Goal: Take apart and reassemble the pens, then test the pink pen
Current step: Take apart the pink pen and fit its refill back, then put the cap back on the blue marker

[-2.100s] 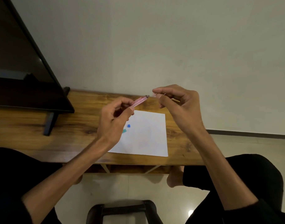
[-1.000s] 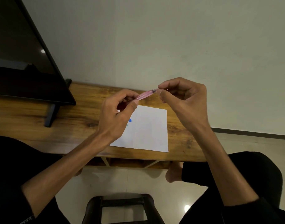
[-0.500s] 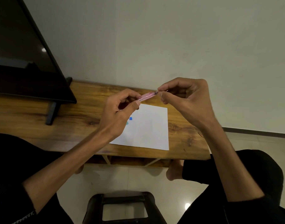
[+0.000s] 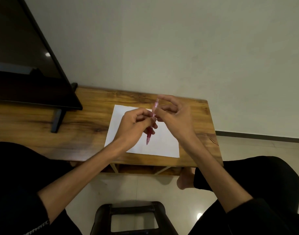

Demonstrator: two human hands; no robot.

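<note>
Pink pen (image 4: 152, 121), no legible markings, gripped by left hand (image 4: 133, 124), pinched by right hand (image 4: 176, 119)

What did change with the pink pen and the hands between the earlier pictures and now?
The pen turned from lying nearly level between the hands to standing almost upright, tip down over the paper. The left hand still grips it; the right hand moved from the pen's end to its upper part. Paper and table stayed.
</note>
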